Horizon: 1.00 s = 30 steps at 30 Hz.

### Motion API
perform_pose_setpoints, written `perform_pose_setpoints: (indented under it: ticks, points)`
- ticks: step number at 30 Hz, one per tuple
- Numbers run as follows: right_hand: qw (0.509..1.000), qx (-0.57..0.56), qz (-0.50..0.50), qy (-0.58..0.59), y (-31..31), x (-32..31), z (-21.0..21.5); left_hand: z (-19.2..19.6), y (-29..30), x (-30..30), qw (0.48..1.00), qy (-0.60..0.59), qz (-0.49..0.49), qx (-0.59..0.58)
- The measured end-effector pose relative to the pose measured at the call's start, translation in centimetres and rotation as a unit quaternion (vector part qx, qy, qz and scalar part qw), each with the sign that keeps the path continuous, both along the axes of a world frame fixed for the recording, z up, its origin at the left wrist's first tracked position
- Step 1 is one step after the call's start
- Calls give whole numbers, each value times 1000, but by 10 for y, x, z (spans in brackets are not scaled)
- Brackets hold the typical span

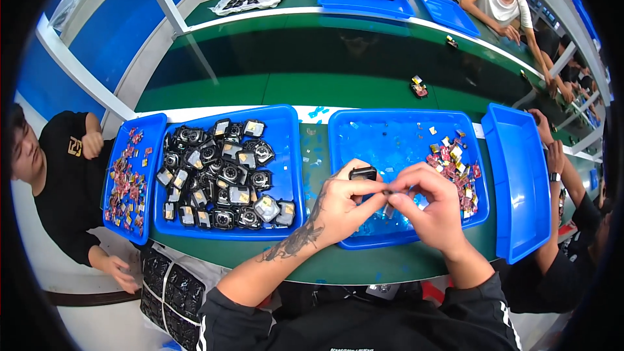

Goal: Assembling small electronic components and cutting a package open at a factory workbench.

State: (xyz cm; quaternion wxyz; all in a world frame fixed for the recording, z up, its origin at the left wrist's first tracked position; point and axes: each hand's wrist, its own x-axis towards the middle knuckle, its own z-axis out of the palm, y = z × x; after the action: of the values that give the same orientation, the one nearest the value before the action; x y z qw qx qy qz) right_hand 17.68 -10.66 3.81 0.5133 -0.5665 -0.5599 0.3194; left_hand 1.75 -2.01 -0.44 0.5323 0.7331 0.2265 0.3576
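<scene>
The left hand (341, 205) holds a small black part (363, 173), its fingers curled around it so that only the top edge shows above the knuckles. The right hand (429, 205) meets it just beside, thumb and forefinger pinched on something tiny and dark (388, 191); what that is cannot be made out. Both hands hover over the near edge of a blue tray (396, 140), which hides part of its floor. In that tray's right side lies a heap of small red and yellow pieces (455, 169), too small to tell apart.

To the left, a second blue tray (289, 156) is filled with black round-faced parts (221, 175), piled so that many cover each other. Farther left, a narrow blue tray (148, 156) carries more small coloured pieces. An empty-looking blue tray (520, 182) stands tilted on the right. All rest on a green worktop (364, 266). Other people sit around it, cut off by the picture's rim.
</scene>
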Motion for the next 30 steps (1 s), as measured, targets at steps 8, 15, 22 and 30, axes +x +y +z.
perform_pose_setpoints:
  ticks: [8,15,22,30]
  points:
    - [998,-34,3,60,-1,10,2,3,1,0,999,-15,-39,-27]
    - [936,-131,105,309,2,15,-9,10,6,-5,993,-46,-71,-77]
    - [855,-232,168,432,5,20,-17,5,7,-5,991,-57,-101,-73]
    - [968,-11,-62,-244,5,21,-26,-2,5,1,973,-61,-25,-223]
